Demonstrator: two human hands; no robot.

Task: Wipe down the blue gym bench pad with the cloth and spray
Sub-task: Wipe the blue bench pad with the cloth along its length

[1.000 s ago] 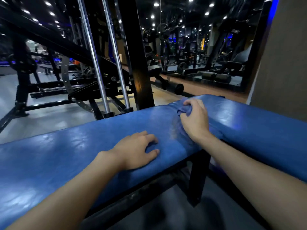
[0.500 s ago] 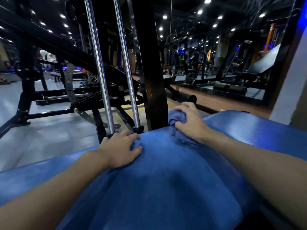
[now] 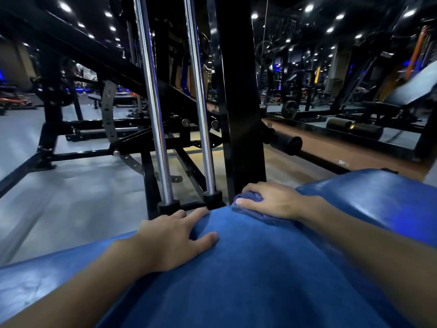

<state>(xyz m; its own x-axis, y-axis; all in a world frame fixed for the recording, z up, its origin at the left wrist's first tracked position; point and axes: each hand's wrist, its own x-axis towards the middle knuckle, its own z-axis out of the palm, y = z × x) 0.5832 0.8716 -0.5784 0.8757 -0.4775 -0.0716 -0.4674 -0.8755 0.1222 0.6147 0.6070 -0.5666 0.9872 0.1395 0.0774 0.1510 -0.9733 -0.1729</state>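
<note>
two hands [image 3: 172,242] [image 3: 272,202], one cloth [image 3: 250,200], one blue pad [image 3: 260,280].

Both hands have slid toward 12 o'clock across the glossy blue vinyl bench pad [image 3: 248,280]. The left hand [image 3: 172,240] went from its near edge to its far edge, fingers now spread there. The right hand [image 3: 272,200], gripping the crumpled blue cloth [image 3: 251,198], has reached the far rim at the left hand's 1 o'clock.
</note>
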